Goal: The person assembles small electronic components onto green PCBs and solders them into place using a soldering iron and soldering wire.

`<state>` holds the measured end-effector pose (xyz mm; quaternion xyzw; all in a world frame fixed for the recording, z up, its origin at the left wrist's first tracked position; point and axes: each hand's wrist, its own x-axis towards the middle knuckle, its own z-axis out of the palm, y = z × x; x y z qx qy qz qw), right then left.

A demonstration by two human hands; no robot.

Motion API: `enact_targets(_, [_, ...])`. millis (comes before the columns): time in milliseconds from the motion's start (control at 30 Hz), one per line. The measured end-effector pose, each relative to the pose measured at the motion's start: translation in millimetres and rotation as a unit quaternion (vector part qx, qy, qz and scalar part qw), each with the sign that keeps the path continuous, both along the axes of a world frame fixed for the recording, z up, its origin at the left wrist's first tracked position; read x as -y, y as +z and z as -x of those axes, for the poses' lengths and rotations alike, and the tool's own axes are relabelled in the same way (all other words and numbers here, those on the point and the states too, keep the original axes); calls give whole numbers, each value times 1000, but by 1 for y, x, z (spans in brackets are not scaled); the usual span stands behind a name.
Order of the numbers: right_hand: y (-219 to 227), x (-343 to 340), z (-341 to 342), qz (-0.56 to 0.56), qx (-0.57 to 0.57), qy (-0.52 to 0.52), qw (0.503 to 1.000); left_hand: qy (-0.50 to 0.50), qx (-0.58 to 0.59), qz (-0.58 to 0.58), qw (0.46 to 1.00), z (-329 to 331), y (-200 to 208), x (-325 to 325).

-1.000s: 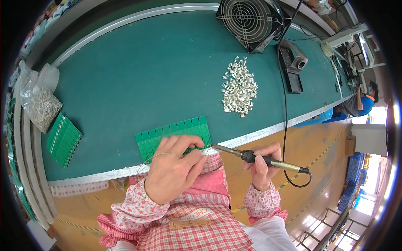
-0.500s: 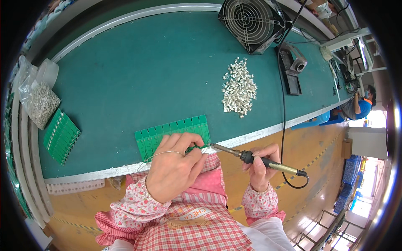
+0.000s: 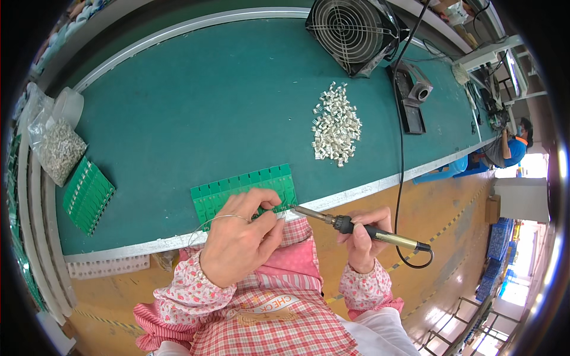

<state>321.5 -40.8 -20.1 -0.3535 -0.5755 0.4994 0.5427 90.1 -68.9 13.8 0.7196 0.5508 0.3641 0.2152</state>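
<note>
A green circuit board panel [image 3: 237, 185] lies at the bench's front edge, marked off into several strips. Over its near right part is my left hand [image 3: 243, 234], closed, its thumb and forefinger pinched around thin solder wire [image 3: 205, 224] that trails off to the left. My right hand [image 3: 363, 240] grips a soldering iron [image 3: 380, 235] with a black and gold handle. The iron's tip meets the board's lower right edge, close to my left fingertips. Those fingers cover part of the board.
A pile of small silvery parts [image 3: 337, 124] lies beyond the board. Behind it stand a black fan [image 3: 347, 29] and an iron stand [image 3: 411, 98]. The iron's black cord [image 3: 401, 154] hangs down. At left are a bag of parts [image 3: 59, 145] and another green panel [image 3: 89, 196]. A person [image 3: 515, 148] sits far right.
Both hands have shifted slightly left, and the iron's tip has moved a little left along the board's near edge. The panel has stayed nearly in place.
</note>
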Motion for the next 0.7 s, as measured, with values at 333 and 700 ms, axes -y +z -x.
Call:
enact_targets(333, [-5, -2, 2, 6, 10, 13, 1000, 0, -10, 5, 1000, -1, -2, -2])
enact_targets(700, [0, 6, 9, -13, 81, -15, 997, 10, -21, -9, 1000, -4, -5, 0])
